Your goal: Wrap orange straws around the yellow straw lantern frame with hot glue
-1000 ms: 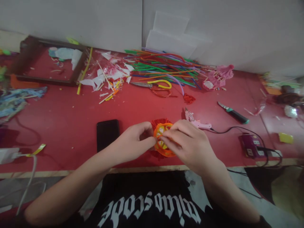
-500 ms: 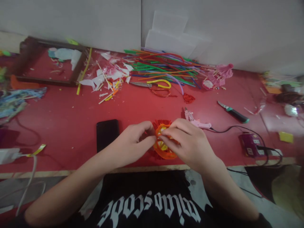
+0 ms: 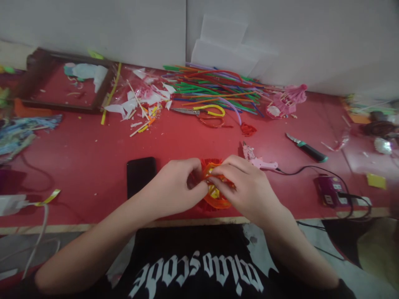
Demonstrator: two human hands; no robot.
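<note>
A round craft piece (image 3: 215, 204) with an orange ring, yellow middle and red fringe lies near the table's front edge. My left hand (image 3: 183, 182) is closed at its left side, thumb and fingertips pinching at the orange strip. From the right, my right hand (image 3: 243, 178) pinches the orange rim with thumb and fingers together. The fingertips of both hands almost meet over the piece and cover part of it. Just beyond my right hand rests a pink glue gun (image 3: 262, 163). A black phone (image 3: 140, 176) lies beside my left forearm.
Scissors (image 3: 199, 111) lie before a pile of colourful pipe cleaners (image 3: 215, 89). A knife (image 3: 310, 150) and a purple power box (image 3: 330, 189) are at the right. Paper scraps (image 3: 134, 101) and a brown wooden frame (image 3: 62, 106) stand at the back left.
My left hand has shifted slightly right, its thumb closer to the right fingertips. My right hand stays almost in place; the craft piece has barely moved.
</note>
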